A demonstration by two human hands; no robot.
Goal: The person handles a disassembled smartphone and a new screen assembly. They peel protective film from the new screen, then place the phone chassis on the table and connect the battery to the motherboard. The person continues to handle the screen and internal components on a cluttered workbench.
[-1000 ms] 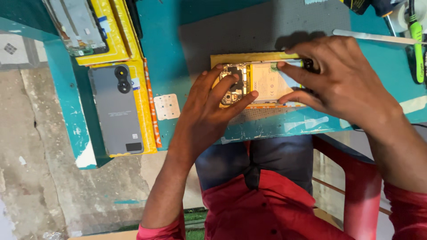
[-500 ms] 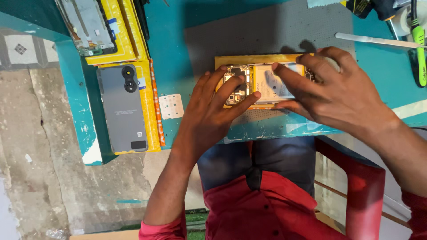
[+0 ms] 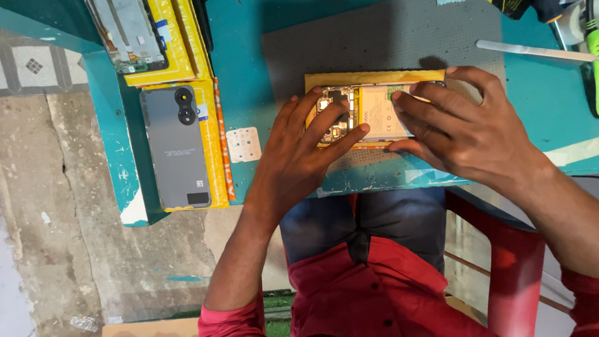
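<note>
Your left hand [image 3: 306,156] lies spread, fingertips pressing the circuit-board end of the opened yellow-framed phone [image 3: 368,112], which rests on the grey perforated mat [image 3: 387,43] at twelve o'clock from your lap. Your right hand [image 3: 462,128], at three o'clock, fingers spread, presses its pale battery [image 3: 379,115]. It looks light, stiff and fragile; hold the frame edges, never bare components.

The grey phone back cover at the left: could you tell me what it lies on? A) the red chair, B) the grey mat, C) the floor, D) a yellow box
D: the grey phone back cover lies camera-side up on a yellow box, apart from both hands.
</note>
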